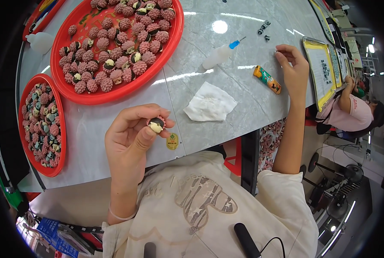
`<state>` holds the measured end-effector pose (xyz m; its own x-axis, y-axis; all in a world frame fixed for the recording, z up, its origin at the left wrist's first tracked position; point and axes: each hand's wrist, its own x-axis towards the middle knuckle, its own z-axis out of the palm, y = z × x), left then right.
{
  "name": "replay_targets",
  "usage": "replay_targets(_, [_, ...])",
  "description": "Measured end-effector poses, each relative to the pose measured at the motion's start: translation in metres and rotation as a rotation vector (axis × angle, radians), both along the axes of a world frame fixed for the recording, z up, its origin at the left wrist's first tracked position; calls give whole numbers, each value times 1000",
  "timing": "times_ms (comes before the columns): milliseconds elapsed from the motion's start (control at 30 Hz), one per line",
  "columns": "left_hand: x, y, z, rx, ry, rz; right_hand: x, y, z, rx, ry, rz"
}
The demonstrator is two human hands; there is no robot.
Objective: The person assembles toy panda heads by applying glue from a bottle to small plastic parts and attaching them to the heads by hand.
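Observation:
Between the thumb and fingers of my left hand (pixel 129 139) is a small knobby pink figure (pixel 156 123) with a black and cream part turned toward me. It is held above the table's near edge. My right hand (pixel 294 71) is over the right side of the table, its thumb and forefinger brought together; whatever they pinch is too small to make out. Nearest to it lies an orange and green lighter-shaped tube (pixel 267 80). Several small black pieces (pixel 264 28) lie farther back. A crumpled white tissue (pixel 210 102) rests between my hands.
A large red tray (pixel 178 32) of similar pink figures fills the back left, with a smaller red tray (pixel 58 161) of mixed pieces beside it. A white bottle (pixel 218 57) with a blue needle tip lies behind the tissue. A co-worker (pixel 351 109) sits right, near a yellow-edged tray (pixel 319 94).

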<state>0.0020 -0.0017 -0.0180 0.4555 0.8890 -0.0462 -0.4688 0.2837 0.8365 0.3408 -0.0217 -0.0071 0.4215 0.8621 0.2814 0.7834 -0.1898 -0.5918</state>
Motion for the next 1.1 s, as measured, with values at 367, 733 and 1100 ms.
replay_targets(367, [-1, 0, 4, -15, 42, -24, -76, -26, 28, 124, 1097, 358])
replay_targets(733, [-6, 2, 3, -110, -9, -107, -163, -16, 34, 40, 953, 567])
replay_targets(1100, [-7, 1, 3, -119, 1, -44, -186, -11, 24, 199, 572, 696])
